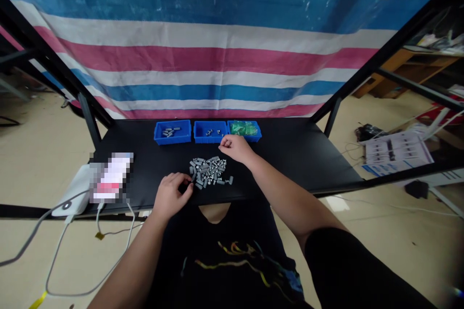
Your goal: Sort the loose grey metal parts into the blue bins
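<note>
A heap of small grey cylinders and shiny metal screws [209, 171] lies on the black table. At its left edge is my left hand [172, 194], fingers curled toward the thumb; what they hold, if anything, is too small to make out. My right hand [236, 148] is closed in a pinch above the front rim of the middle blue bin [203, 141], and its fingertips hide whatever is between them. A few screws lie in that bin. Several grey cylinders sit in the left blue bin [173, 140]. Green plastic packets [243, 128] fill the right blue bin [258, 137], partly behind my right hand.
A phone [112, 176], its screen blurred, and a white power bank [78, 188] with cables are at the table's left end. A striped plastic sheet [224, 58] hangs behind the bins. Black frame posts [328, 111] rise at both sides.
</note>
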The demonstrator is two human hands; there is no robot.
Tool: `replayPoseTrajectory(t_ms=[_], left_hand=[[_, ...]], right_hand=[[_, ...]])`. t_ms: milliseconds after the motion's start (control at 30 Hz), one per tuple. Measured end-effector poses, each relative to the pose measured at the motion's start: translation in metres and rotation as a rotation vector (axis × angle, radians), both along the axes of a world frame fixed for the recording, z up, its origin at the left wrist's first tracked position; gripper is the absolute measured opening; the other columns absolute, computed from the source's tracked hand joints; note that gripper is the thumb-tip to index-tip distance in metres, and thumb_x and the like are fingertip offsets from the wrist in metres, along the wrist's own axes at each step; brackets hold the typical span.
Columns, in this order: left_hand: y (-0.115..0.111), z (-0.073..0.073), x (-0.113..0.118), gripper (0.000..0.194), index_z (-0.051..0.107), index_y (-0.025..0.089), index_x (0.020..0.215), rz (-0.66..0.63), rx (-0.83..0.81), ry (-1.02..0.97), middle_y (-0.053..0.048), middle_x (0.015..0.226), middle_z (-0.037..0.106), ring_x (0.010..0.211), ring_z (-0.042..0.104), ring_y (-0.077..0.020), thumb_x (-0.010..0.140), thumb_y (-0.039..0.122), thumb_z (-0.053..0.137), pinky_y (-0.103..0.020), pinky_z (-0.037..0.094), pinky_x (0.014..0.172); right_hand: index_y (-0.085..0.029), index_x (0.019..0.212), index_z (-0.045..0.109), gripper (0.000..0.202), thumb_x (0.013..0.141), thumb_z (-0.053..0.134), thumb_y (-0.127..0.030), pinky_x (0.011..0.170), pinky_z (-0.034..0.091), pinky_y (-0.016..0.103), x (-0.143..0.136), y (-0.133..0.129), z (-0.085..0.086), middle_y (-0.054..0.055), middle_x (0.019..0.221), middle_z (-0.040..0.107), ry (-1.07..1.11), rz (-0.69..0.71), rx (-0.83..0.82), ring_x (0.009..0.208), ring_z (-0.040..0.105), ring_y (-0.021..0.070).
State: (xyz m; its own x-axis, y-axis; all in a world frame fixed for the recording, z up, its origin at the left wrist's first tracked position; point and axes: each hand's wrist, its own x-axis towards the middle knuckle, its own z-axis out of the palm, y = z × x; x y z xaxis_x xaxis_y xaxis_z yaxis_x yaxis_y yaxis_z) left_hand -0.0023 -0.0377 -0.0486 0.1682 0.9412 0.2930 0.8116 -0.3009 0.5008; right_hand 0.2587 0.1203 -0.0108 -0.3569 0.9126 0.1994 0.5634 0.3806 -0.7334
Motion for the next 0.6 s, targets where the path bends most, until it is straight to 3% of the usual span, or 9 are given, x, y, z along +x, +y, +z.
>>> replayPoseTrajectory(t_ms=[267, 600], left_hand=[[0.0, -0.001, -0.002, 0.013, 0.067, 0.023, 0.092, -0.001, 0.016, -0.055, -0.003, 0.084, 0.069, 0.083, 0.063, -0.0214, 0.09, 0.032, 0.058, -0.036, 0.046, 0.081], [0.001, -0.001, -0.001, 0.011, 0.068, 0.023, 0.088, -0.002, 0.034, -0.089, -0.002, 0.08, 0.068, 0.079, 0.061, -0.0205, 0.09, 0.03, 0.059, -0.035, 0.045, 0.078]], right_hand=[[-0.019, 0.077, 0.065, 0.013, 0.079, 0.066, -0.032, 0.058, 0.039, 0.024, 0.018, -0.002, -0.013, -0.003, 0.062, 0.059, 0.057, -0.086, 0.052, 0.055, 0.05, 0.0109], [-0.02, 0.075, 0.063, 0.019, 0.08, 0.066, -0.038, 0.056, 0.038, 0.026, 0.049, -0.012, -0.053, -0.003, 0.059, 0.054, 0.173, -0.182, -0.023, 0.055, 0.048, 0.0127]])
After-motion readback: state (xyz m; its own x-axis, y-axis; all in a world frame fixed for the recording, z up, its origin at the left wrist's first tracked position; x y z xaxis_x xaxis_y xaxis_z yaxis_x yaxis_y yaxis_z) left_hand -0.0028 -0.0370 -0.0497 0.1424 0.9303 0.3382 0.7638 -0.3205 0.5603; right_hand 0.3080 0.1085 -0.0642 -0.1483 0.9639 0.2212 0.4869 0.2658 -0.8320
